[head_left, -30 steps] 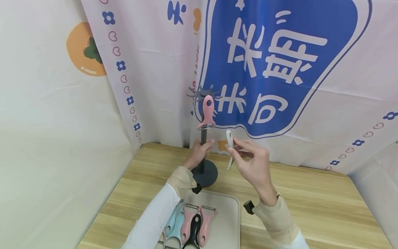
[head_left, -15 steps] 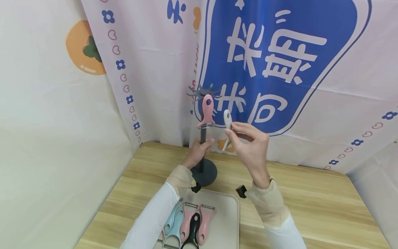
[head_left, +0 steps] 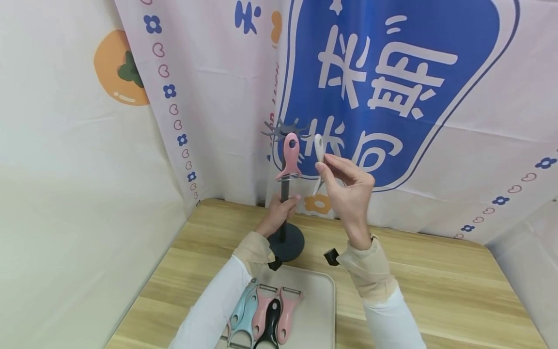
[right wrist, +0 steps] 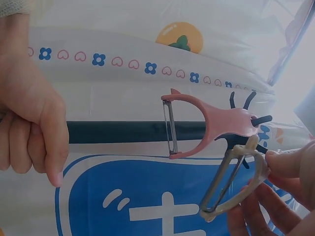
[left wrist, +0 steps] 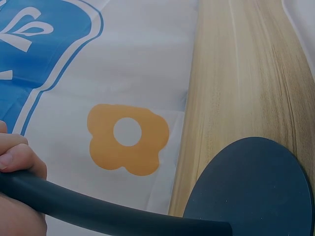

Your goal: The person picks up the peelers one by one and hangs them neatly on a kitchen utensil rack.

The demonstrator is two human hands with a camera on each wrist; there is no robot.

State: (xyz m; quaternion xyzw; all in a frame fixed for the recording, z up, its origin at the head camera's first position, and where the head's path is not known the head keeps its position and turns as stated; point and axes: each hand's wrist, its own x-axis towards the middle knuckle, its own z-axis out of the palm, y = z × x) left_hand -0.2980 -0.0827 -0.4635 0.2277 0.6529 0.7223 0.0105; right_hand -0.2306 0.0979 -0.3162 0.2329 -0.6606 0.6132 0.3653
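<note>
My left hand (head_left: 280, 213) grips the post of a dark utensil stand (head_left: 285, 191), which has a round base and a ring of hooks at its top. From one of those hooks hangs a pink peeler (head_left: 291, 154), handle up and blade down. Just right of it, my right hand (head_left: 350, 191) pinches a white peeler (head_left: 319, 148) between thumb and fingers, its handle hole upward. The right wrist view shows the white peeler's metal blade (right wrist: 224, 179) close to the pink one. In the left wrist view, curled fingers (left wrist: 22, 160) wrap the post.
A beige tray (head_left: 320, 310) sits at the front of the wooden table (head_left: 436, 281), holding a black peeler (head_left: 273, 317), pink peelers (head_left: 288, 315) and light blue peelers (head_left: 248, 312). Behind the stand hangs a printed curtain (head_left: 226, 97). A pale wall covering (head_left: 65, 194) borders the left side.
My right hand has risen with the white peeler, from beside the post to the height of the hanging pink peeler. My left hand and the stand have stayed in place.
</note>
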